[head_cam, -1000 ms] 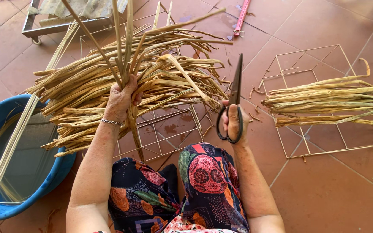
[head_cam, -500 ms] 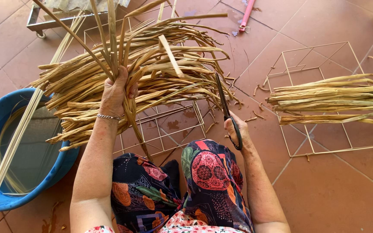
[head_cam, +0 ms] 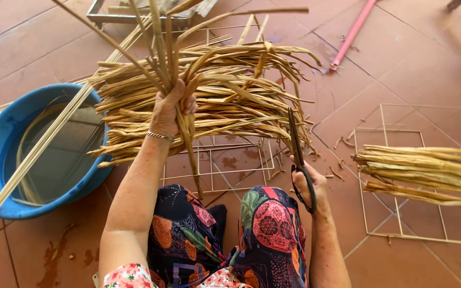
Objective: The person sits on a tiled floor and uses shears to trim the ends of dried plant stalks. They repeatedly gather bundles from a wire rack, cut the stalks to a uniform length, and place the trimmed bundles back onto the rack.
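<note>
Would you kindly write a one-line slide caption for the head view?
Left hand grips dried reed strips; right hand holds black scissors, beside a blue basin.

We see no packages, labels, signs or screens anywhere in this view.
</note>
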